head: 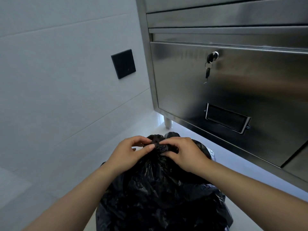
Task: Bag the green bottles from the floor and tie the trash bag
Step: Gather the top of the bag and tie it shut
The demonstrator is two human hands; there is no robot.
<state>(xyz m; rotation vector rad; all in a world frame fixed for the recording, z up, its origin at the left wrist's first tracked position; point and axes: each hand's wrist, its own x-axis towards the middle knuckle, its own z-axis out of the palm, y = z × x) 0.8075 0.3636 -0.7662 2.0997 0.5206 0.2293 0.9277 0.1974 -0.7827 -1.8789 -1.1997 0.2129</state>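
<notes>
A full black trash bag stands on the floor below me, its neck gathered into a bunch at the top. My left hand pinches the gathered plastic from the left with thumb and fingers. My right hand grips the same bunch from the right, fingers curled into the plastic. Two loose ends of the bag stick up just behind my fingers. No green bottle shows; what the bag holds is hidden.
A stainless steel cabinet stands close on the right, with keys hanging from its lock and a recessed handle. A cabinet leg sits behind the bag. A tiled wall with a black plate is on the left.
</notes>
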